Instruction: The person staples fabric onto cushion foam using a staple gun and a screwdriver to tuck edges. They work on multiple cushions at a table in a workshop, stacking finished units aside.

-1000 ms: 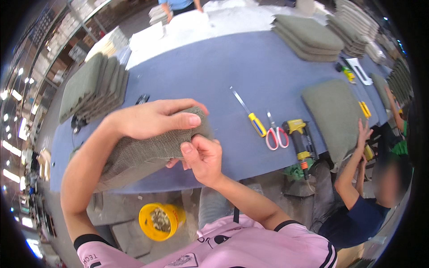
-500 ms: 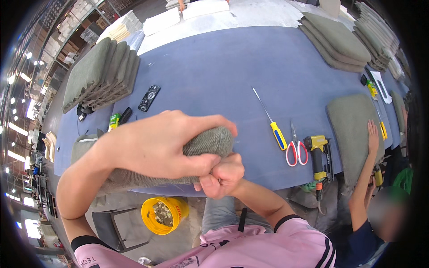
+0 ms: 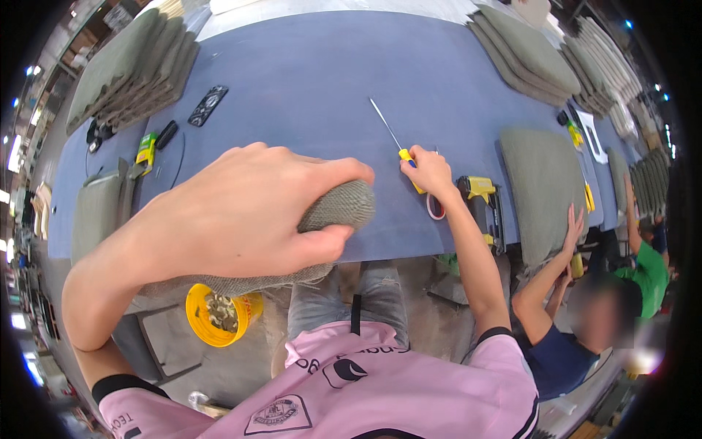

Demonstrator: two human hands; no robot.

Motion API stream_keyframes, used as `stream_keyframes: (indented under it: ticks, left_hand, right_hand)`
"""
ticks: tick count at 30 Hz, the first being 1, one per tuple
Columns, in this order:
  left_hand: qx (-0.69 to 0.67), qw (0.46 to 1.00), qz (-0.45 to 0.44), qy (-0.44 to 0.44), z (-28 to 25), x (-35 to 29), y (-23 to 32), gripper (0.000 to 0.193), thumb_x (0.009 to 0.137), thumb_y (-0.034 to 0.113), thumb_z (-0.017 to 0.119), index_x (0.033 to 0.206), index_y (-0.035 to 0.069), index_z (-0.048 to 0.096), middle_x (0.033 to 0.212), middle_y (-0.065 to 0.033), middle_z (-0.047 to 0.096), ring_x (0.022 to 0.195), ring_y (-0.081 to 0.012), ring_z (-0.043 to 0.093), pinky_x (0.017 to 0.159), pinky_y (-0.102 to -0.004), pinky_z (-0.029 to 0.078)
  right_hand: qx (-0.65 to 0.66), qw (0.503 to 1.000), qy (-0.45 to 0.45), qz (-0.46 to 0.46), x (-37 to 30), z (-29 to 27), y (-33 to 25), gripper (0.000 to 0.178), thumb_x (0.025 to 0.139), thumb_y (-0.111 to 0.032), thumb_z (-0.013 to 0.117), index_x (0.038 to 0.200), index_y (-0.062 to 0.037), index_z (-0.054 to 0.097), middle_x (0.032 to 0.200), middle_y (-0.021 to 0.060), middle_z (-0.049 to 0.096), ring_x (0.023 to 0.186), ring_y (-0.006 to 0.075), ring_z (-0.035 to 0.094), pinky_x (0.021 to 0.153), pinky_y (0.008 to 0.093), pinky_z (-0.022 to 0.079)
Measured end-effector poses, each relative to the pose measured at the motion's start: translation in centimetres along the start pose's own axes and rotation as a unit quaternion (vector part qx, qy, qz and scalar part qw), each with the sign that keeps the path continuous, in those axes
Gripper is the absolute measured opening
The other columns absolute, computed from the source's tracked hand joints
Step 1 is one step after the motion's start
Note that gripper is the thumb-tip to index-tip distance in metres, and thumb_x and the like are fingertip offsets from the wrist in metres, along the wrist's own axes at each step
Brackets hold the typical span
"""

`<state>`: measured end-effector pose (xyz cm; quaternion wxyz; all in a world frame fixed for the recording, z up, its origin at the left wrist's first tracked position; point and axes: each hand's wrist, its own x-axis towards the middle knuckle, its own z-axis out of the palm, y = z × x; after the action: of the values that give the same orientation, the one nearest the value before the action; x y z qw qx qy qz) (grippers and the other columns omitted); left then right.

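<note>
My left hand (image 3: pixel 241 197) is clamped over the end of a grey-green fabric-covered pad (image 3: pixel 347 206), thumb below and fingers on top; much of the pad is hidden behind the hand and forearm. My right hand (image 3: pixel 430 174) is closed around the yellow and blue handle of a screwdriver (image 3: pixel 389 126), whose long thin shaft points away toward the far left over the blue table. Beside that hand, partly covered by it, lie scissors (image 3: pixel 436 210) with red and white handles. A yellow and black staple gun (image 3: pixel 480 192) rests just to their right.
Stacks of grey-green pads (image 3: pixel 131 66) stand far left and far right (image 3: pixel 530 55). A black patterned phone (image 3: pixel 208 106) lies on the blue table (image 3: pixel 292 88). A yellow bucket (image 3: pixel 219 314) of scraps is below the edge. At right a co-worker's hands touch another pad (image 3: pixel 541 190).
My right hand has left the pad's edge and reached forward right, taking hold of the screwdriver. My left hand keeps its grip on the pad. The view has shifted.
</note>
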<state>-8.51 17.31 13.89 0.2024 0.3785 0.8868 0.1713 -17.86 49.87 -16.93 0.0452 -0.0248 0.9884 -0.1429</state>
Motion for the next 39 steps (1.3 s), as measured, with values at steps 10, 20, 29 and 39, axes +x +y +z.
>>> stream_keyframes:
  ticks: [10, 20, 29, 39]
  left_hand:
    - [0.004, 0.999, 0.026, 0.033, 0.3, -1.0, -0.3, 0.054, 0.089, 0.026, 0.073, 0.140, 0.013, 0.063, 0.090, -0.0184, 0.077, 0.080, -0.0429, 0.073, 0.072, -0.0505, 0.058]
    - [-0.004, 0.998, 0.051, 0.033, 0.5, -1.0, -0.8, 0.056, 0.088, 0.028, 0.077, 0.140, 0.009, 0.064, 0.093, -0.0192, 0.078, 0.084, -0.0431, 0.075, 0.075, -0.0515, 0.060]
    - [0.012, 0.996, 0.081, 0.033, 0.7, -1.5, -1.7, 0.056, 0.090, 0.031, 0.077, 0.140, 0.009, 0.065, 0.091, -0.0203, 0.077, 0.082, -0.0438, 0.074, 0.075, -0.0515, 0.059]
    - [0.024, 0.994, 0.106, 0.029, -0.5, -0.9, -3.3, 0.054, 0.094, 0.036, 0.070, 0.140, 0.009, 0.069, 0.083, -0.0208, 0.076, 0.081, -0.0440, 0.073, 0.082, -0.0529, 0.058]
  right_hand:
    - [0.760, 0.518, 0.260, -0.294, -8.2, -20.0, -11.2, 0.034, 0.117, -0.034, 0.048, 0.145, -0.0170, 0.042, 0.104, 0.0201, 0.070, 0.065, 0.0135, 0.059, 0.053, 0.0254, 0.050]
    - [0.704, 0.562, 0.138, -0.412, -7.8, -24.7, -12.7, 0.035, 0.121, -0.037, 0.039, 0.142, -0.0135, 0.054, 0.107, 0.0175, 0.068, 0.069, 0.0143, 0.060, 0.060, 0.0248, 0.052]
    - [0.631, 0.641, 0.050, -0.433, -5.5, -29.0, -13.1, 0.032, 0.121, -0.034, 0.040, 0.133, -0.0101, 0.058, 0.111, 0.0155, 0.075, 0.074, 0.0154, 0.067, 0.064, 0.0261, 0.053]
    - [0.576, 0.715, 0.157, -0.363, -13.9, -28.7, -16.9, 0.028, 0.115, -0.024, 0.051, 0.129, -0.0017, 0.059, 0.108, 0.0157, 0.074, 0.086, 0.0174, 0.069, 0.083, 0.0357, 0.057]
